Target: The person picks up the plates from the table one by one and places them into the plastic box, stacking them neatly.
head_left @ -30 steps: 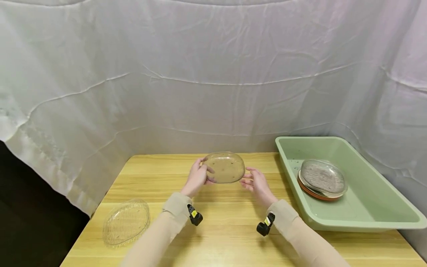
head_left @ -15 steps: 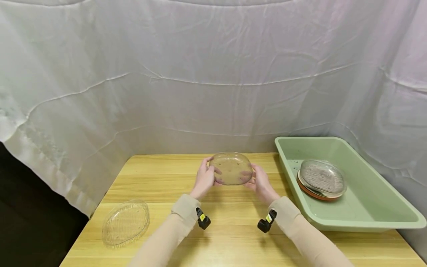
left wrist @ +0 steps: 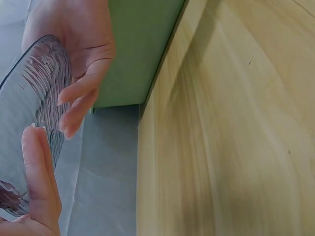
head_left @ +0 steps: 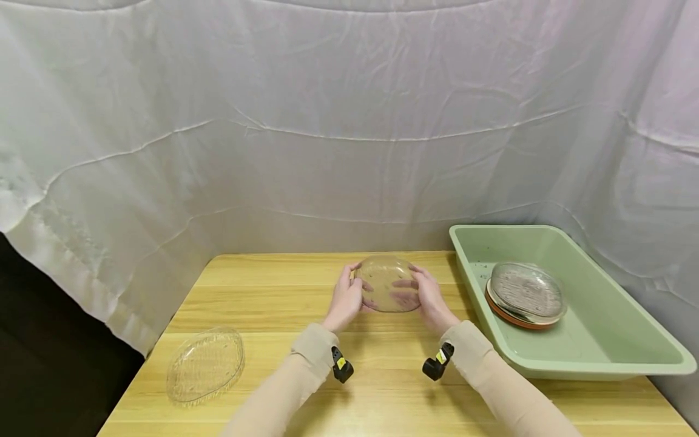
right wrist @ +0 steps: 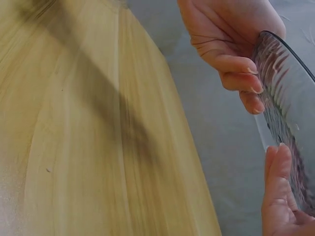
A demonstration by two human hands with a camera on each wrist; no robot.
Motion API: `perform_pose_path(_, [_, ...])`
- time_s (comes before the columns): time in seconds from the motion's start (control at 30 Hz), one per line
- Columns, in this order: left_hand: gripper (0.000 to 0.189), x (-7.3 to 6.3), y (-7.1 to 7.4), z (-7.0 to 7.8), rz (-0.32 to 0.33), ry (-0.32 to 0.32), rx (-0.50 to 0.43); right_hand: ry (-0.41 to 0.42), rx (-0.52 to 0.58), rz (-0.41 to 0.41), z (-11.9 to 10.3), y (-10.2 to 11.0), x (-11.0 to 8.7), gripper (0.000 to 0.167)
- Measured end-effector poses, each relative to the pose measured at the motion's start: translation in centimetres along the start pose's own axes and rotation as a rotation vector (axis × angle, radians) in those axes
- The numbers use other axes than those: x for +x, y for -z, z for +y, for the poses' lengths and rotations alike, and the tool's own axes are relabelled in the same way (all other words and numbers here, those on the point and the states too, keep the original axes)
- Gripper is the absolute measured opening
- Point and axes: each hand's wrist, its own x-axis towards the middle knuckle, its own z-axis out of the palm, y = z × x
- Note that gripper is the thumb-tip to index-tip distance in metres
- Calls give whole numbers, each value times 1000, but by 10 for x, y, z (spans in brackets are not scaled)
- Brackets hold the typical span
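Observation:
A clear oval glass plate is held up above the table between both hands, tilted, its ribbed underside showing in the left wrist view. My left hand grips its left edge, thumb on the upper face and fingers beneath. At the opposite edge my right hand holds it the same way; its fingers reach under the ribbed base. In the right wrist view, fingertips of both hands touch the underside. Another clear glass plate with a ridged rim lies on the table at the left.
On the right stands a green plastic tub. Inside, a glass plate tops a stack with an orange-brown plate at the bottom. The wooden table ends at a grey curtain behind.
The glass plate has shifted right and tipped, coming slightly lower in the head view. My right hand, earlier just at its edge with spread fingers, has closed round that side.

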Motion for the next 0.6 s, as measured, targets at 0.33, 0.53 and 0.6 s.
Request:
perform_pose_path(0.33, [47,-2,-3,-4,-54,20,-1,-8,14,16,2,3,-1,56])
perform_pose_path(0.53, [45,0,-3,-6,-58,8,-19,-22,40,18,-1,5,-3,55])
perform_pose_path(0.6, [44,0,-2,-5,-56,-2,-23,-28,47,22,-3,5,-5,55])
